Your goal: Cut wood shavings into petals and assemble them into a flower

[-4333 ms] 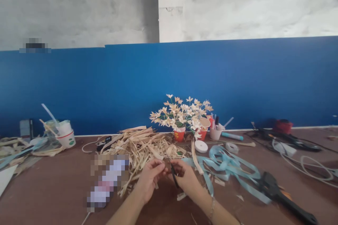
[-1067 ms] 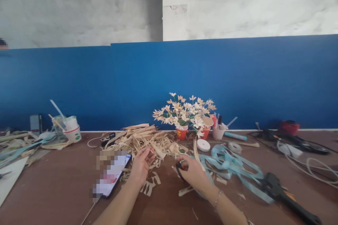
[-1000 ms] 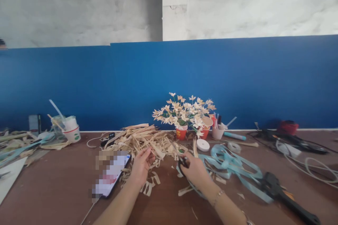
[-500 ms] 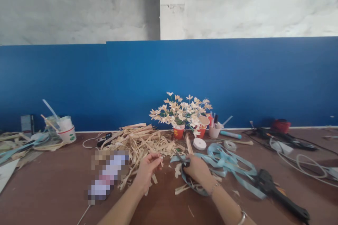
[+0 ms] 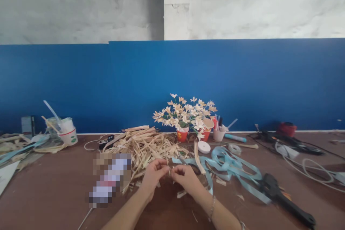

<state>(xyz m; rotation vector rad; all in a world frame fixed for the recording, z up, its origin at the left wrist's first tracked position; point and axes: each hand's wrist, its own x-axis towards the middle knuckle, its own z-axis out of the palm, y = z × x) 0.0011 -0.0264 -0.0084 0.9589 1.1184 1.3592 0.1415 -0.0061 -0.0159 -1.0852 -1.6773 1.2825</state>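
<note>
My left hand [image 5: 155, 176] and my right hand [image 5: 185, 179] meet at the middle of the table, fingertips close together. Both pinch a small pale piece of dried husk [image 5: 169, 167], mostly covered by the fingers. Just beyond my right hand lie scissors [image 5: 196, 168] with dark handles, partly hidden. A longer husk strip [image 5: 198, 158] stands out beside them, close to the right hand. Past my left hand spreads a heap of dried husk strips [image 5: 151, 143]. Behind it, pale husk flowers [image 5: 185, 113] stand in a red paper cup [image 5: 182, 134].
Blue ribbon [image 5: 229, 161] lies tangled at the right, with a black glue gun-like tool [image 5: 285, 197] nearby. A white round lid [image 5: 204, 147] and a tape roll [image 5: 234, 148] sit behind. A pixelated phone-like object [image 5: 110, 179] lies left. Cables [image 5: 304, 165] cover the far right.
My right hand has let go of the scissors and moved left to meet my left hand at the small husk piece. The longer husk strip has shifted slightly to the right.
</note>
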